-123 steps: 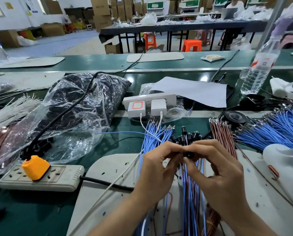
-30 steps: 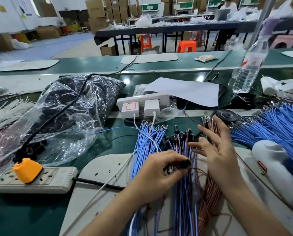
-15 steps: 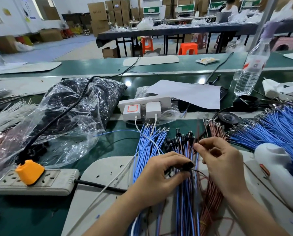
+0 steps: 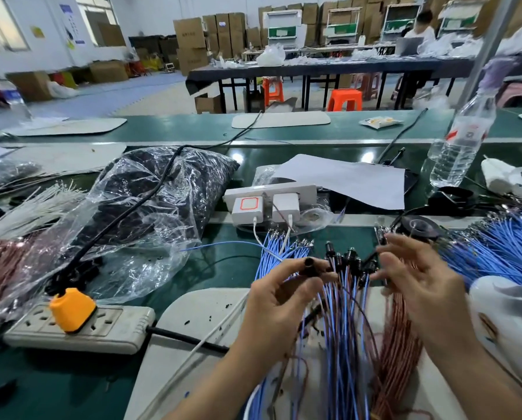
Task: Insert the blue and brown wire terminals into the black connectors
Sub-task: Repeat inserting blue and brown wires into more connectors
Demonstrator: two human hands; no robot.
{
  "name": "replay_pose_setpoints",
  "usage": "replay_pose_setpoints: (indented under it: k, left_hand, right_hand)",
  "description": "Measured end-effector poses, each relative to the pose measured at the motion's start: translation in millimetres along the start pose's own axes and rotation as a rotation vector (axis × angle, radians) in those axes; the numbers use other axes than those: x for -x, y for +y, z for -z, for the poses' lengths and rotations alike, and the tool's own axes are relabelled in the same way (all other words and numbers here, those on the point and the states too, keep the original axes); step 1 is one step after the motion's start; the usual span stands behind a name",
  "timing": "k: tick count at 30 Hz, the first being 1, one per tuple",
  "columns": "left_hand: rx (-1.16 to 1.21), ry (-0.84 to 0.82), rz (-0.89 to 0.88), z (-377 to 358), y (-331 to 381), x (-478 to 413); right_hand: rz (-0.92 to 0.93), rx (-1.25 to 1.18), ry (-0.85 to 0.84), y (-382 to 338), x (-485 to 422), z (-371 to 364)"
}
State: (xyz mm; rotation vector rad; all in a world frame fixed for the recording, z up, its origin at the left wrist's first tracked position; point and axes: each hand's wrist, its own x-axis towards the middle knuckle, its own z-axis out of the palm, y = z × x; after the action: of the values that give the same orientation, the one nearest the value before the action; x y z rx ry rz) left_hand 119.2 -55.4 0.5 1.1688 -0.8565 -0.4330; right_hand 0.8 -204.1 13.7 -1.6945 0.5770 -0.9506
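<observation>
My left hand (image 4: 284, 294) pinches one black connector (image 4: 309, 266) between thumb and fingertips, round end toward camera. My right hand (image 4: 420, 286) is just right of it, fingers spread, motion-blurred; cannot tell whether it holds wire. Between hands: cluster of wired connectors (image 4: 349, 259), leads trailing toward me over white mat (image 4: 199, 328). Loose blue wires (image 4: 281, 248) fan behind left hand. Brown wires (image 4: 400, 334) lie under right hand. Larger blue bundle (image 4: 502, 253) far right. Power strip (image 4: 111, 331) with orange plug (image 4: 71, 309) at left.
</observation>
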Motion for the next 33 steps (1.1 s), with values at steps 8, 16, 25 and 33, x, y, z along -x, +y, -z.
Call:
replay_pose_setpoints:
  k: [8, 16, 25, 33]
  left_hand:
    - [0.101, 0.118, -0.026, 1.5, 1.6, -0.1]
    - [0.031, 0.065, -0.004, 1.9, 1.5, -2.1]
    - [-0.149, -0.092, 0.003, 1.9, -0.6, 0.7]
    - [-0.235, -0.141, -0.012, -3.1, -1.5, 1.5]
  right_hand:
    - [-0.157, 0.359, -0.726, -2.1, 1.4, 0.5]
    - [-0.526, -0.283, -0.187, 4.8, -2.8, 5.3]
    - [-0.281, -0.759, 0.222, -10.2, -8.3, 10.3]
    - [-0.28, -0.745, 0.018, -14.4, -0.6, 3.1]
